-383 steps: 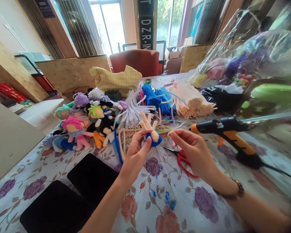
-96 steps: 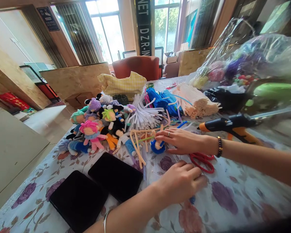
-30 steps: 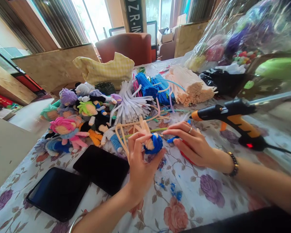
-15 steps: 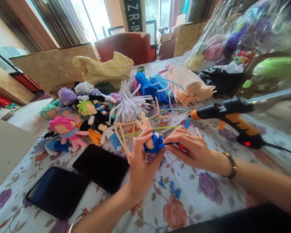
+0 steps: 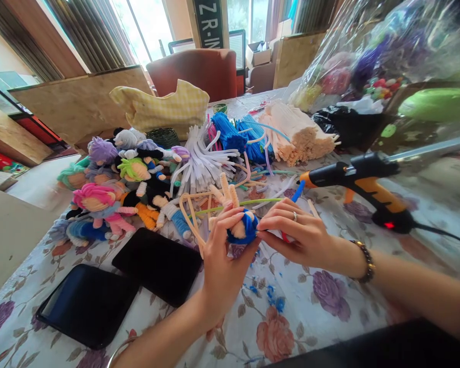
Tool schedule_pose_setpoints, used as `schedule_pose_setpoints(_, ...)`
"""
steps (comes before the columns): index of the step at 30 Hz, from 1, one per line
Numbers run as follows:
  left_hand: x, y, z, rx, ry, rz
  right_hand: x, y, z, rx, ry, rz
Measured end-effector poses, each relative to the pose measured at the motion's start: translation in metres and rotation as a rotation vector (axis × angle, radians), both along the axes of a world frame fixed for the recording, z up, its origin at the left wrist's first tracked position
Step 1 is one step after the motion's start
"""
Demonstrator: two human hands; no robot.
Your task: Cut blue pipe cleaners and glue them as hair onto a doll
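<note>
My left hand (image 5: 224,250) is closed around a small pipe-cleaner doll (image 5: 238,230) with blue hair and a beige face. Its beige limbs (image 5: 227,189) stick up beyond my fingers. Beside the doll's head, the fingertips of my right hand (image 5: 295,230) pinch a blue pipe cleaner (image 5: 299,191), whose free end pokes out above my knuckles. The pinched part is mostly hidden by my fingers. Something red (image 5: 285,236) shows in part beneath my right hand. Bent beige pipe cleaners (image 5: 191,214) lie just left of the doll.
A glue gun (image 5: 352,179) with a red light stands at right. Finished dolls (image 5: 99,199) are heaped at left, behind two black phone-like slabs (image 5: 157,263) (image 5: 88,304). White (image 5: 205,158), blue (image 5: 230,133) and beige pipe-cleaner bundles (image 5: 299,133) lie at the back. Blue scraps (image 5: 274,299) dot the tablecloth.
My right fingers have drawn closer to the doll's head, and the blue strand between them is now hidden. More of the blue free end shows above my right hand.
</note>
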State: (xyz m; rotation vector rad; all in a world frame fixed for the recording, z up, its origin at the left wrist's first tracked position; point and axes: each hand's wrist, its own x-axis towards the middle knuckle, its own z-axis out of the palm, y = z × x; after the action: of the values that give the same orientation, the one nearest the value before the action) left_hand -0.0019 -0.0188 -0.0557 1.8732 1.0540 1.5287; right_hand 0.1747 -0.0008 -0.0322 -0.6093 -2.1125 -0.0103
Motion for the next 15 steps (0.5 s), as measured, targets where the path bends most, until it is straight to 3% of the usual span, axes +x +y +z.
schedule_pose_setpoints(5, -0.0009, -0.0009, 0.0023, 0.013, 0.035, 0.006, 0.0019, 0.0011, 0.0003, 0.002, 0.007, 0.015)
schedule_pose_setpoints(15, -0.0063, -0.0025, 0.0049, 0.065, 0.039, -0.109, 0.0038, 0.0016, 0.0033, -0.009, 0.008, 0.029)
